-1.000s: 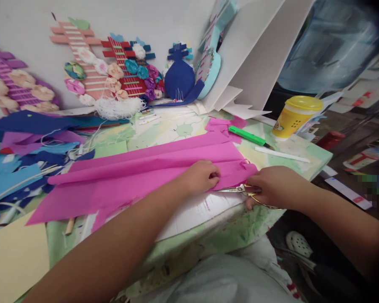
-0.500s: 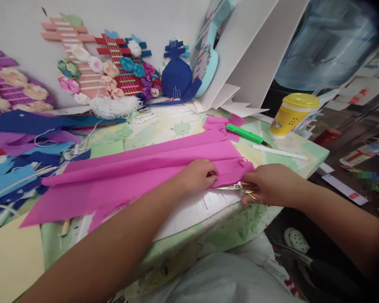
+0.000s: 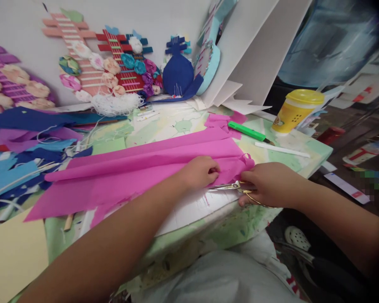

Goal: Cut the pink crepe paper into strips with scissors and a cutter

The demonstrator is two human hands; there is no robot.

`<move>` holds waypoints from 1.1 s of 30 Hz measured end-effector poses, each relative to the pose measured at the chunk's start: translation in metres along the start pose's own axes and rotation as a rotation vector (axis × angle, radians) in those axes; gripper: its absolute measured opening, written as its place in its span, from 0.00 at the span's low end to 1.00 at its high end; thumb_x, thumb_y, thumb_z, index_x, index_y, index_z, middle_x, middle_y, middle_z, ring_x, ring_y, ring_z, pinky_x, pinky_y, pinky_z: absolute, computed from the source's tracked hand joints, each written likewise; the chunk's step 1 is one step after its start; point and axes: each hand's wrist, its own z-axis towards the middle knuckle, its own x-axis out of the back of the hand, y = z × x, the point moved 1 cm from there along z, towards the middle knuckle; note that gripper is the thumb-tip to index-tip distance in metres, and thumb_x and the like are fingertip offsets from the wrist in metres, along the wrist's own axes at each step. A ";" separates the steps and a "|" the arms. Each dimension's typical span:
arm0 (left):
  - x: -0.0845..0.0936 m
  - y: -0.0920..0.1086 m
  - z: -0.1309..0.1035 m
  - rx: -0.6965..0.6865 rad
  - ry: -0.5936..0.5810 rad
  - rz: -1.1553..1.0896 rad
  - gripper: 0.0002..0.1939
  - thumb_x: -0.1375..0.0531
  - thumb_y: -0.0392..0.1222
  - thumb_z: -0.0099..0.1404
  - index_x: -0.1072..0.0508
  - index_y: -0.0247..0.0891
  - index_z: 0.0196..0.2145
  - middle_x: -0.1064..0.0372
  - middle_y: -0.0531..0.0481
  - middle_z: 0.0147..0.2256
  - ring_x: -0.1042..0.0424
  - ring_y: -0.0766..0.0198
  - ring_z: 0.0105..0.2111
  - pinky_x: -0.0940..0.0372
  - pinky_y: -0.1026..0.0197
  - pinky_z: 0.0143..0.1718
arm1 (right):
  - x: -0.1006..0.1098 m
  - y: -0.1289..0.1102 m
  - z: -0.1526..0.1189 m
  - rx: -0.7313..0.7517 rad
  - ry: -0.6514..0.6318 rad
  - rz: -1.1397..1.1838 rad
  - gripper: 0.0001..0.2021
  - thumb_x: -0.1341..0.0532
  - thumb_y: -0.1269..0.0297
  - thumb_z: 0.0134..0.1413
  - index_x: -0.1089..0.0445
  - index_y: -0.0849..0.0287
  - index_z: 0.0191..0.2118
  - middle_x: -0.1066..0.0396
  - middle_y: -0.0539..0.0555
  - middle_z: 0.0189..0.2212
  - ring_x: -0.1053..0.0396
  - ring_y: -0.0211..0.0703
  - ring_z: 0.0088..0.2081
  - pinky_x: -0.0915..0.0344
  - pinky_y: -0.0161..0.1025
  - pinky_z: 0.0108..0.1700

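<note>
A large sheet of pink paper (image 3: 120,179), folded along its length, lies over a white board (image 3: 189,210) near the table's front edge. My left hand (image 3: 200,171) is closed on the sheet's near edge, its fingers curled. Just to the right, my right hand (image 3: 265,185) grips gold-handled scissors (image 3: 235,185) by their loops. The blades point left along the paper's near edge, their tips just below my left fingers. A narrow curled strip of the pink paper stands up beside my right knuckles. Whether the blades are parted is hard to tell.
A green utility knife (image 3: 248,131) and a white strip (image 3: 282,150) lie behind my right hand. A yellow cup (image 3: 298,111) stands at the right corner. Coloured scraps (image 3: 15,164) crowd the left side. Decorated instrument shapes, such as a blue one (image 3: 178,75), lean against the wall.
The scissors have moved slightly left along the pink paper's edge with my right hand. My left hand stays on the paper. The whole view has shifted a little.
</note>
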 end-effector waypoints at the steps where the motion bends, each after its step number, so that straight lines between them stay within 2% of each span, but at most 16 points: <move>1: 0.000 0.000 0.000 0.003 0.001 0.000 0.07 0.45 0.34 0.56 0.28 0.37 0.32 0.32 0.51 0.31 0.35 0.65 0.31 0.41 0.65 0.32 | 0.000 -0.001 0.000 0.003 0.007 0.001 0.20 0.46 0.44 0.42 0.37 0.58 0.24 0.35 0.51 0.20 0.40 0.39 0.23 0.60 0.34 0.21; 23: -0.001 -0.003 0.001 -0.001 0.011 -0.005 0.07 0.44 0.35 0.55 0.27 0.36 0.32 0.32 0.51 0.31 0.34 0.65 0.31 0.41 0.66 0.31 | -0.007 0.000 0.004 0.017 0.053 -0.046 0.20 0.45 0.43 0.41 0.35 0.58 0.22 0.34 0.52 0.19 0.39 0.39 0.21 0.62 0.35 0.21; 33: -0.002 -0.003 0.001 -0.001 0.010 0.001 0.07 0.44 0.35 0.56 0.27 0.36 0.32 0.32 0.51 0.31 0.35 0.65 0.31 0.41 0.66 0.32 | -0.005 -0.006 -0.001 -0.012 0.023 -0.046 0.22 0.48 0.41 0.43 0.34 0.57 0.25 0.35 0.52 0.19 0.39 0.39 0.22 0.62 0.35 0.21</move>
